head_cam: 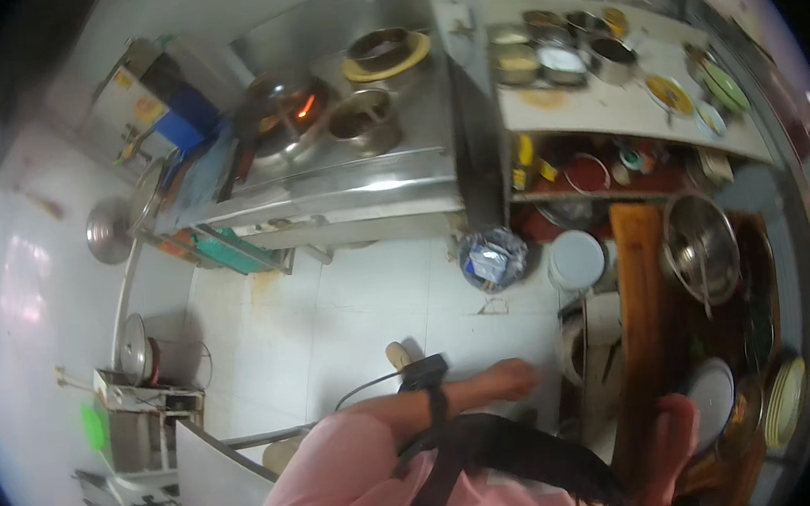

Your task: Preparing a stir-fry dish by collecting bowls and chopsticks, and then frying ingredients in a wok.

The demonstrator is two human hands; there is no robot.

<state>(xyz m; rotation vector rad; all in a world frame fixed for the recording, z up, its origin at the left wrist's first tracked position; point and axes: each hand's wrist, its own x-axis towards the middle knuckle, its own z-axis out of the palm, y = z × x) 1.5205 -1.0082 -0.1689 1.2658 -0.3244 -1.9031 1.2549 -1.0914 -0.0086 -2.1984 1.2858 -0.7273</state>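
Observation:
My left hand [512, 379] hangs over the tiled floor in front of my body, its fingers curled in and nothing visible in them. A black band with a small device [424, 374] and a cable is strapped round that forearm. My right hand [678, 415] is blurred at the right, above the edge of the wooden table. Its fingers are beside the rim of a white plate [713, 399]; whether they grip it cannot be made out. Farther along the table stands a steel bowl [680, 226] with a ladle or spoon [704, 275] in it.
A steel stove [340, 186] at the back carries a wok [282, 111] and a pot [363, 121]. Several seasoning containers [562, 62] stand on the counter [574, 108]. A lined bin [493, 259] and a white-lidded bucket [576, 258] sit on the floor. Stacked plates [785, 403] lie far right.

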